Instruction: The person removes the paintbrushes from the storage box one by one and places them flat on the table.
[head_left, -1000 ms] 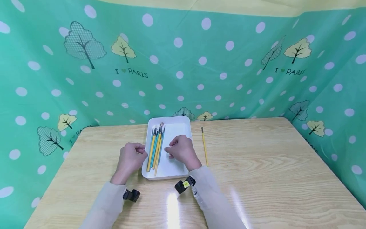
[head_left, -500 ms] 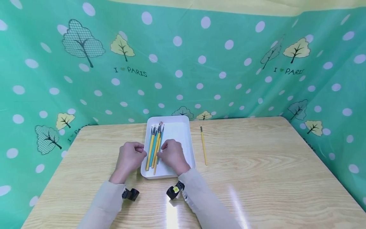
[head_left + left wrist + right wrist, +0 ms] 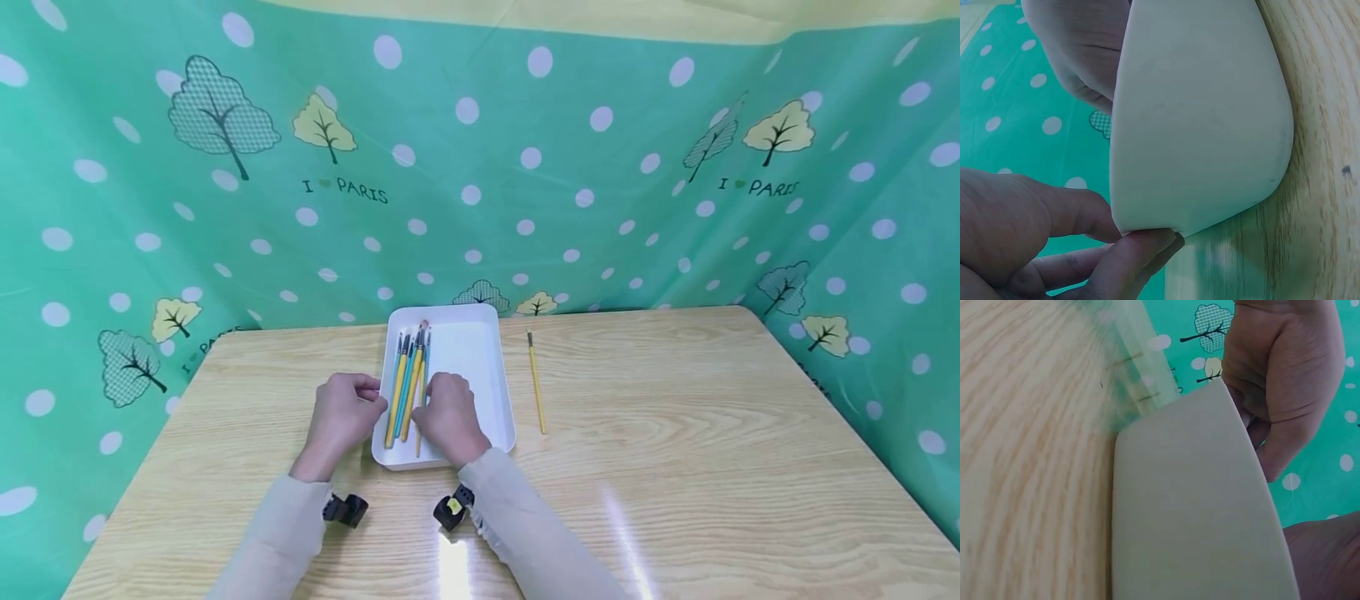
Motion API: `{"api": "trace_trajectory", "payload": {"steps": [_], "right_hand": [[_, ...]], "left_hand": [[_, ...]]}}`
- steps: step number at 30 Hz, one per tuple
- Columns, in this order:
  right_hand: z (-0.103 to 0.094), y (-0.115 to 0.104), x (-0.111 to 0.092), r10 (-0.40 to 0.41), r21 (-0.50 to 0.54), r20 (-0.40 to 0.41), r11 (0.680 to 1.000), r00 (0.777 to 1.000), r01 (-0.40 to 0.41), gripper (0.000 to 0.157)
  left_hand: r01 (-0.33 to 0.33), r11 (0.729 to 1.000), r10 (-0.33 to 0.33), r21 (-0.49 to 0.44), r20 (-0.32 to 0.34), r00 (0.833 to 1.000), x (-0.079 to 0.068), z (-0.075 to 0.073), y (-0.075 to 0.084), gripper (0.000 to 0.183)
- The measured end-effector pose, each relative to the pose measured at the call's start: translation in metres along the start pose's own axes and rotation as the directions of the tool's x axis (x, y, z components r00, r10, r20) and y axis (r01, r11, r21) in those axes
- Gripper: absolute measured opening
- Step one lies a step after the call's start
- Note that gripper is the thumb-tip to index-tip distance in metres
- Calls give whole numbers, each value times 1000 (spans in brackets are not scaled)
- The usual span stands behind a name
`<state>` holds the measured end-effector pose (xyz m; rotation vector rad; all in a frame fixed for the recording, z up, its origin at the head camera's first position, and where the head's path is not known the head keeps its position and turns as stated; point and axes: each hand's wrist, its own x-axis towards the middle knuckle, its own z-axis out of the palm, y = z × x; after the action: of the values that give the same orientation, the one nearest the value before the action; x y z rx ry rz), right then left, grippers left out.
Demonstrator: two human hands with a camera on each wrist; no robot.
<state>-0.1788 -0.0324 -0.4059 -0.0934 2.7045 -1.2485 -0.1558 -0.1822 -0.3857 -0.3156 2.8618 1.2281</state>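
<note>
A white tray (image 3: 480,367) holds several paintbrushes (image 3: 396,392) with yellow and teal handles, lying lengthwise along its left side. My left hand (image 3: 345,414) pinches the tray's left rim; thumb and fingers meet on that edge in the left wrist view. Inside the tray, my right hand (image 3: 448,417) pinches a thin yellow paintbrush (image 3: 418,442) at the right of the bunch. In the right wrist view the tray wall hides most of the right hand (image 3: 1329,556), and its fingertips do not show.
Another yellow paintbrush (image 3: 536,383) lies on the wooden table (image 3: 675,433), to the right of the tray. A green dotted curtain (image 3: 525,192) hangs behind the table's back edge and along both sides.
My right hand has moved left to the paintbrushes, and the thin yellow one's lower end has swung slightly right. The left hand stays on the tray rim.
</note>
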Motion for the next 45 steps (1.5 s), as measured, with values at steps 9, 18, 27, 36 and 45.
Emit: {"api": "trace_trajectory", "payload": {"steps": [9,18,27,36,45], "right_hand": [[-9,-1,-2,85,-44,10,995,996,-85,18],[-17,6,2,135,-1,92,991,987,-135,16],[-26,6,1,165,24,116,985,979,-168,26],[-31,7,4,152,18,96,988,984,-154,25],[-36,9,8,141,83,96,985,985,-149,9]], "left_hand": [[4,1000,-4,1,-8,1000,0,0,1,31],[10,1000,-10,2,-3,1000,0,1,1,31],[0,1000,-1,-1,-11,1000,2,2,0,31],[0,1000,0,-2,-12,1000,2,2,0,32],[7,1000,-7,6,-14,1000,1,2,0,32]]}}
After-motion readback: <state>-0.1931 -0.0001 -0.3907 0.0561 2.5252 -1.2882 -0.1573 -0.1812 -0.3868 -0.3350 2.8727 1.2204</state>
